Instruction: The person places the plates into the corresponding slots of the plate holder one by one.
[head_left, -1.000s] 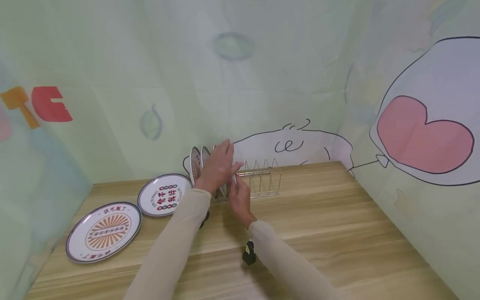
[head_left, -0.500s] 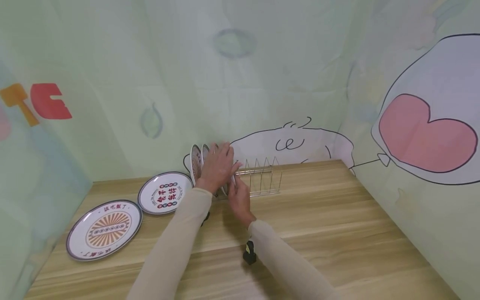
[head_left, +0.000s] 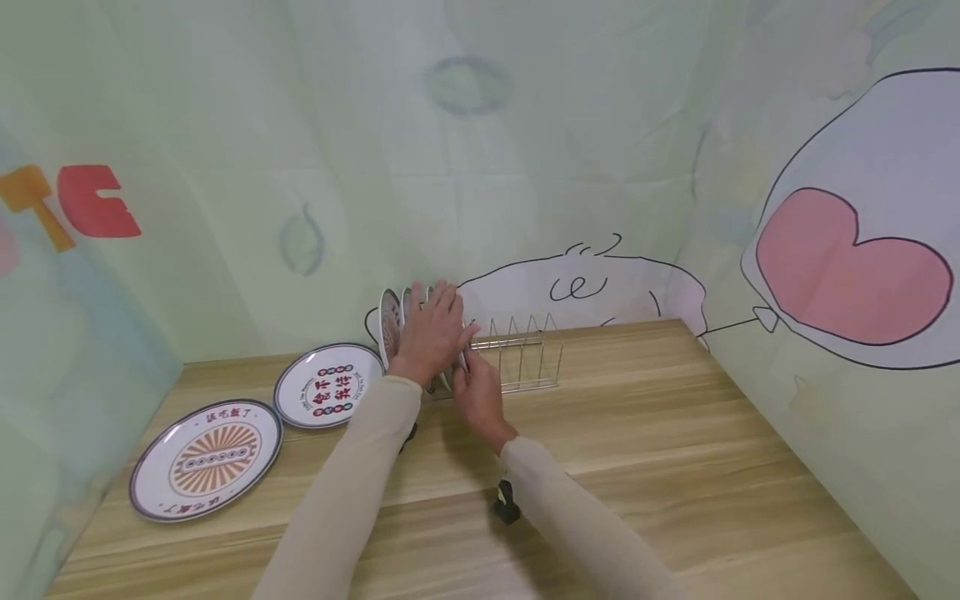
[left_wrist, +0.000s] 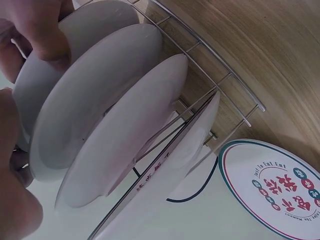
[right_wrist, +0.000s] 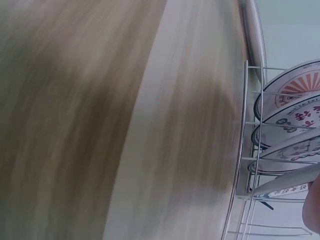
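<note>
White plates [left_wrist: 100, 95] meet a straight-fingered left hand [head_left: 430, 337]; the right hand [head_left: 481, 400] pinches one.

Racked plates [left_wrist: 122, 127], white-backed; rack [head_left: 521, 387], silver; near plate [head_left: 206, 461], white, orange sunburst, red lettering, dark rim; far plate [head_left: 328, 386], white, red-and-teal motifs; table [head_left: 637, 450], brown wood-grain; sleeves [head_left: 341, 487], cream; backdrop [head_left: 360, 125], pale green, faint leaves; heart [head_left: 817, 267], pink.
</note>
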